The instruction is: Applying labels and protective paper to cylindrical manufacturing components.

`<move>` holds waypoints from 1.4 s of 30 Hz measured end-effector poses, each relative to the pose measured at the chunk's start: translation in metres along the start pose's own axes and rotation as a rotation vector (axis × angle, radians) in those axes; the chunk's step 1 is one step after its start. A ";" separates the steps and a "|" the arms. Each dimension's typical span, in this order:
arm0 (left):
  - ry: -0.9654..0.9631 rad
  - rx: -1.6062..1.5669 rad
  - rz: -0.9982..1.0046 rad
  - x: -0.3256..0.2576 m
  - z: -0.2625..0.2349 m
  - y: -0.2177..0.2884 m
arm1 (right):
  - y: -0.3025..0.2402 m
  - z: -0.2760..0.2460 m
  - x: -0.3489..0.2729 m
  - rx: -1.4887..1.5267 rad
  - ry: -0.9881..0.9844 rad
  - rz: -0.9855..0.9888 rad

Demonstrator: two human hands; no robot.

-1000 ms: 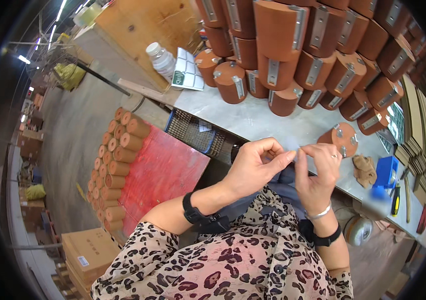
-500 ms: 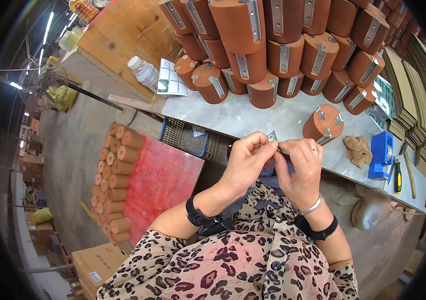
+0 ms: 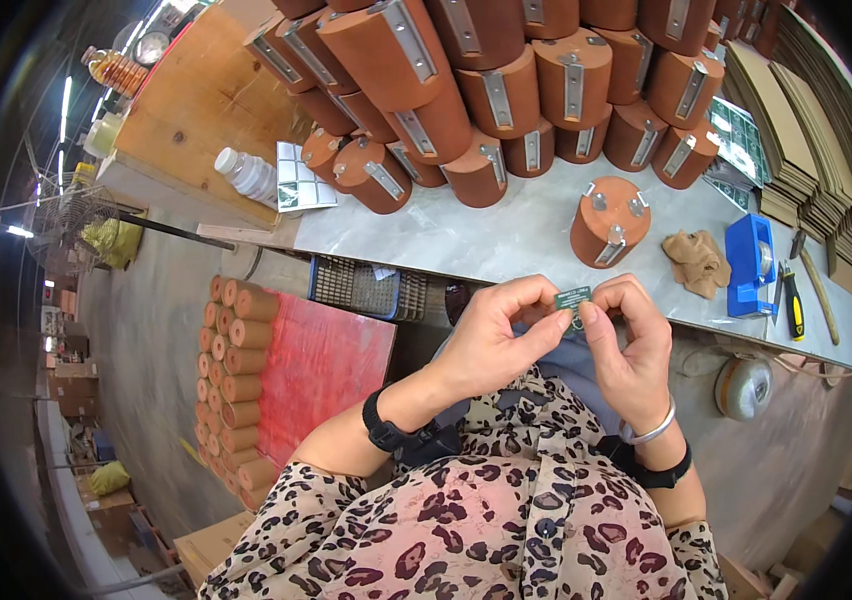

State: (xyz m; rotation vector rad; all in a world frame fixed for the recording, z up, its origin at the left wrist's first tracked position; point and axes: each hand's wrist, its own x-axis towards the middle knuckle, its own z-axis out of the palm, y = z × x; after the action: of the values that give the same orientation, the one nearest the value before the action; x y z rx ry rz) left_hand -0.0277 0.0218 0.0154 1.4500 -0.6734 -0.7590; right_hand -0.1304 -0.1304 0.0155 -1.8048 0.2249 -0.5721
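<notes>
Between my two hands is a small dark green label (image 3: 573, 297) with pale print, held in front of the table's near edge. My left hand (image 3: 508, 335) pinches its left side between thumb and forefinger. At the label's right side, my right hand (image 3: 628, 345) pinches with thumb and forefinger too. Just beyond the hands, a single reddish-brown cylinder (image 3: 594, 218) stands upright on the table, with metal clips on its top and a metal strip down its side. Sheets of labels lie at the left, one white and green sheet (image 3: 303, 182), and at the right, green sheets (image 3: 736, 140).
Stacked brown cylinders with metal strips (image 3: 506, 95) fill the table's back. A crumpled brown cloth (image 3: 696, 263), blue tape dispenser (image 3: 749, 265), yellow-black screwdriver (image 3: 794, 303) and hammer (image 3: 819, 295) lie right. Plain cylinders (image 3: 242, 360) stand on a red board (image 3: 326, 370) at left.
The label now faces up, spread flat between both hands; before, it was tilted and mostly covered by fingers. My hands have moved slightly right in view, and the view has shifted.
</notes>
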 end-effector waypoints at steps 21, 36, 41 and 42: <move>-0.062 -0.654 -0.135 0.083 0.028 -0.042 | 0.019 -0.040 -0.007 0.120 0.390 0.092; -0.030 -0.690 -0.076 0.053 0.030 -0.032 | 0.011 0.004 0.008 0.115 0.309 0.086; -0.031 -0.696 -0.075 0.052 0.028 -0.033 | 0.014 0.006 0.008 0.111 0.328 0.092; -0.035 -0.698 -0.067 0.052 0.028 -0.034 | 0.015 0.007 0.007 0.113 0.332 0.091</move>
State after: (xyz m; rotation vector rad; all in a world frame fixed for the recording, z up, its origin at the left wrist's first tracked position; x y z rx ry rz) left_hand -0.0198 -0.0359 -0.0207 0.8227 -0.3293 -0.9540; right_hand -0.1185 -0.1325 0.0019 -1.5758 0.4885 -0.8021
